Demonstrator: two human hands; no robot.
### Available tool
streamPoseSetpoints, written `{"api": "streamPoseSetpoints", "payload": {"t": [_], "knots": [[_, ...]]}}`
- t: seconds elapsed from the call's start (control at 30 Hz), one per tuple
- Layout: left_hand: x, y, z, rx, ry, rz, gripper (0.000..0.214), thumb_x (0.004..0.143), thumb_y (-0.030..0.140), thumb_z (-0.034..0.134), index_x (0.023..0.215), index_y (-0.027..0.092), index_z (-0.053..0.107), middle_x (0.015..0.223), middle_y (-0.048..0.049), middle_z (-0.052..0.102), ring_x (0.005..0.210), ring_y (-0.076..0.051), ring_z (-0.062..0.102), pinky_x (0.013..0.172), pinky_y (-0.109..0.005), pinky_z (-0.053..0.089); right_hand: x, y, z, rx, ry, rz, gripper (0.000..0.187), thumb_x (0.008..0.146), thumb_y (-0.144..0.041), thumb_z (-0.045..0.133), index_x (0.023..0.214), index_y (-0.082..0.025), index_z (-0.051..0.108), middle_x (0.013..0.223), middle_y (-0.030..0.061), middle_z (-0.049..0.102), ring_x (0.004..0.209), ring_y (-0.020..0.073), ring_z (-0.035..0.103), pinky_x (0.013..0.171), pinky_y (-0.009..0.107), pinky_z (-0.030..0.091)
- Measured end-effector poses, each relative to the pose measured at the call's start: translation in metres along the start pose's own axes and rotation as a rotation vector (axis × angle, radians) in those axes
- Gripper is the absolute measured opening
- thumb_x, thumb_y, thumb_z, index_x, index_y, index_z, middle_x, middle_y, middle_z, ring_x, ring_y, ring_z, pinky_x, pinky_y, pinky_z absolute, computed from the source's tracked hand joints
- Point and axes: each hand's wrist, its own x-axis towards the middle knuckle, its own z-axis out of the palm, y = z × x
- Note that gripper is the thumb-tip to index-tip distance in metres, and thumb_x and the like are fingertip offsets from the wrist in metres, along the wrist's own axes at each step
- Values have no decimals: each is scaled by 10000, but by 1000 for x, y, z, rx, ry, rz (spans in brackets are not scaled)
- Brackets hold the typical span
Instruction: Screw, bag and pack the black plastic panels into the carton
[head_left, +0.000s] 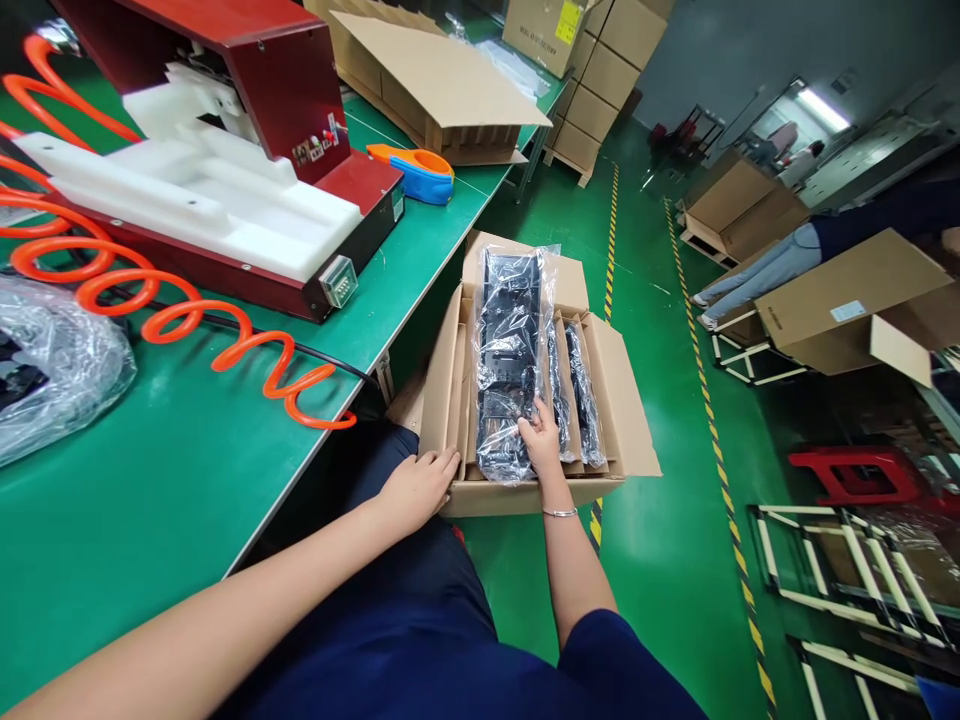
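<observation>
An open cardboard box [448, 400] stands beside the table, with bagged black parts upright between its cardboard dividers. My right hand [541, 440] pinches the side of a long black plastic part in a clear bag [510, 340], thumb on top. This bagged part lies tilted over the left portion of the box, and its lower end is near the front wall. My left hand [420, 488] grips the near left corner of the box, fingers curled over the rim. More bagged black parts [586, 395] sit in the right slots.
The green table [187, 520] on my left carries a red machine with a white fixture [262, 215], a coiled orange air hose [184, 325], a blue-orange tape dispenser [420, 175] and a bagged part [60, 360]. Pipe racks [847, 570] and a person [795, 260] are at the right.
</observation>
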Motion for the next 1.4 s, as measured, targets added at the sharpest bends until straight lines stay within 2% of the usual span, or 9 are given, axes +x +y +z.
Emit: {"api": "streamPoseSetpoints", "payload": {"t": [0.3, 0.57, 0.73, 0.9, 0.97, 1.03, 1.1, 1.17, 1.4], "knots": [[-2, 2, -8, -11, -1, -3, 594, 900, 222, 581, 1483, 174, 484, 1552, -151, 476, 1291, -319, 583, 980, -432, 550, -2, -4, 0, -17, -12, 5, 849, 742, -505, 680, 1470, -107, 494, 1216, 157, 693, 1034, 243, 689, 789, 317, 623], [-4, 4, -17, 1, -49, -7, 594, 910, 213, 563, 1492, 148, 467, 1567, -154, 456, 1278, -317, 586, 987, -432, 537, 0, -1, -2, -38, -24, 15, 833, 758, -479, 662, 1486, -121, 472, 1242, 151, 670, 781, 160, 657, 754, 322, 611], [-4, 4, -18, 9, -51, -1, 604, 920, 213, 544, 1508, 115, 439, 1576, -161, 440, 1272, -319, 587, 988, -446, 539, -2, -9, 0, -93, -34, 2, 811, 778, -474, 629, 1487, -115, 468, 1071, 110, 701, 693, 137, 616, 735, 318, 598], [-3, 3, -13, 8, -41, 5, 596, 926, 222, 537, 1506, 126, 443, 1579, -156, 437, 1289, -322, 580, 991, -451, 543, -6, -30, 3, -256, -31, 0, 697, 847, -428, 557, 1477, -136, 497, 863, 53, 687, 627, 129, 564, 675, 287, 565], [-2, 2, -11, 13, -42, 8, 596, 928, 223, 529, 1508, 118, 438, 1587, -156, 425, 1304, -322, 569, 994, -451, 544, -7, -41, 8, -356, -12, 23, 694, 863, -392, 529, 1504, -132, 465, 927, 79, 703, 651, 143, 580, 674, 290, 555], [-2, 2, -11, 19, -48, 9, 602, 928, 222, 526, 1511, 105, 430, 1589, -158, 419, 1302, -321, 570, 996, -451, 545, -9, -53, 15, -470, 2, 46, 696, 869, -339, 503, 1527, -123, 430, 1123, 137, 694, 780, 179, 636, 751, 307, 558], [-2, 3, -13, 23, -61, 8, 609, 930, 214, 515, 1519, 96, 415, 1590, -160, 417, 1301, -315, 572, 1000, -449, 546, -11, -64, 25, -589, -1, 55, 681, 884, -301, 472, 1542, -134, 408, 1333, 174, 606, 975, 221, 656, 865, 328, 546], [-3, 3, -15, 27, -79, 8, 615, 935, 205, 500, 1529, 86, 395, 1596, -160, 405, 1311, -311, 566, 1011, -451, 543, -13, -75, 36, -708, -12, 56, 645, 910, -272, 429, 1546, -162, 403, 1435, 175, 521, 1076, 241, 643, 920, 346, 527], [-5, 5, -19, 40, -103, 1, 638, 932, 214, 512, 1538, 72, 375, 1612, -154, 375, 1330, -309, 552, 1042, -453, 535, -2, -108, 53, -1051, -35, 92, 573, 917, -142, 401, 1472, -235, 513, 1309, 138, 557, 945, 204, 684, 824, 310, 523]]}}
